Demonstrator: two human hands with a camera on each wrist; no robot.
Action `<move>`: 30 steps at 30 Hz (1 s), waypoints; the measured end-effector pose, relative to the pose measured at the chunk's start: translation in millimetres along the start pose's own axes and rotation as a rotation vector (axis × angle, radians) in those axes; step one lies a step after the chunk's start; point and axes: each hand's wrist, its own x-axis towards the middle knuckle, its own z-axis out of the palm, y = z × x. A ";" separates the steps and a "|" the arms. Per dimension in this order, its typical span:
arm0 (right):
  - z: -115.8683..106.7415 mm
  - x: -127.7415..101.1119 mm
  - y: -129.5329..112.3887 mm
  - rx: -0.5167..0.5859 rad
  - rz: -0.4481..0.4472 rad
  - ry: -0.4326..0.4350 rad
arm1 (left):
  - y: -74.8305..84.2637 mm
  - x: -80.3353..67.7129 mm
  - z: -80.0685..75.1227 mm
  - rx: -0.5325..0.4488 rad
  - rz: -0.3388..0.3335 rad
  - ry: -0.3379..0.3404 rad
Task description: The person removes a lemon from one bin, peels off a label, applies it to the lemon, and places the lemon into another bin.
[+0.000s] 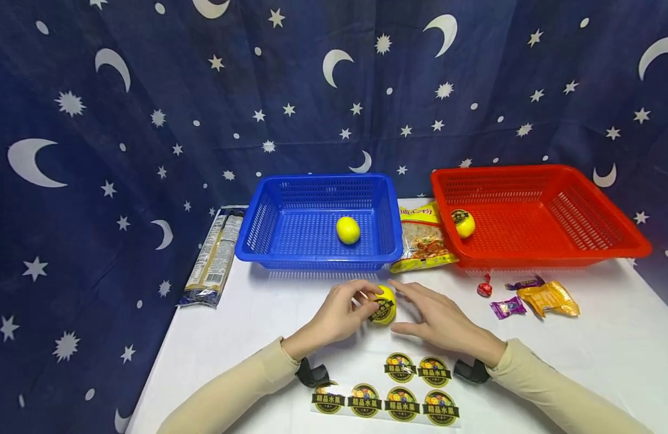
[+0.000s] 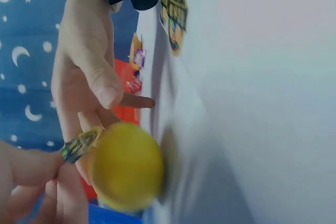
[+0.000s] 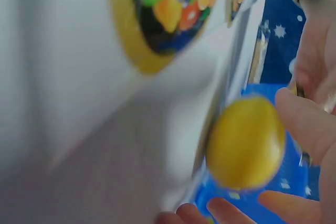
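I see the lemon (image 1: 384, 304) on the near middle of the table (image 1: 258, 319), between my hands. My left hand (image 1: 341, 313) pinches a sticker (image 1: 381, 311) against it; my right hand (image 1: 439, 322) lies loose-fingered beside the fruit, steadying it. I'd judge it best to press the label flat from the centre outward, keeping the lemon from rolling.

Yellow stickered lemon (image 1: 385, 304) on table
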 end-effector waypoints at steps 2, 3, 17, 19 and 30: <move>3.5 6.8 -1.1 0.012 0.008 -0.033 | -4.5 6.2 1.6 -0.041 -0.045 0.041; 4.9 9.3 -1.7 0.010 0.010 -0.037 | -6.2 8.5 2.1 -0.056 -0.060 0.055; 11.2 19.6 -4.2 -0.047 0.012 0.080 | -14.7 19.5 15.9 -0.223 -0.108 0.133; 11.3 20.5 -4.9 -0.043 0.015 0.081 | -15.4 20.2 16.2 -0.250 -0.109 0.139; 12.5 23.4 -6.7 -0.062 0.019 0.075 | -13.6 20.3 17.3 -0.214 -0.103 0.154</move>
